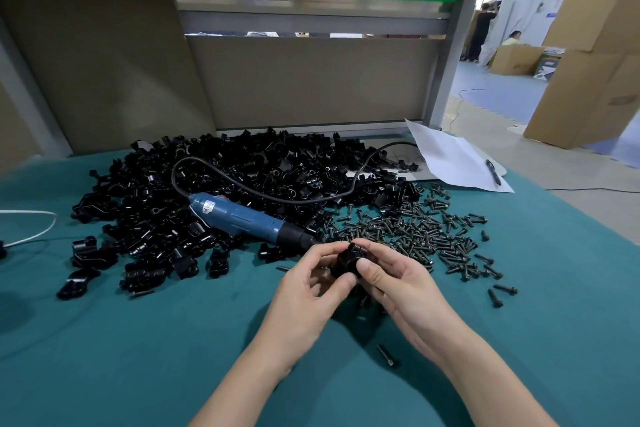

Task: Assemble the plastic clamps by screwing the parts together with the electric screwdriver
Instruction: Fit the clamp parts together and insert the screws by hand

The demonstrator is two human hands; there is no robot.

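Both of my hands hold one black plastic clamp (347, 261) above the teal table mat. My left hand (311, 284) grips it from the left, fingers curled round it. My right hand (391, 279) pinches it from the right, thumb on its front. The blue electric screwdriver (242, 217) lies on the pile of black clamp parts (221, 184) behind my hands, tip pointing toward them, held by neither hand. Several dark screws (426, 236) are spread out to the right of the hands.
A single screw (387, 355) lies near my right forearm. The screwdriver's black cable (277, 196) loops over the pile. A white sheet (450, 158) with a pen (493, 172) lies at the back right. A white cord (31, 229) runs at the left edge. Cardboard panels stand behind the table.
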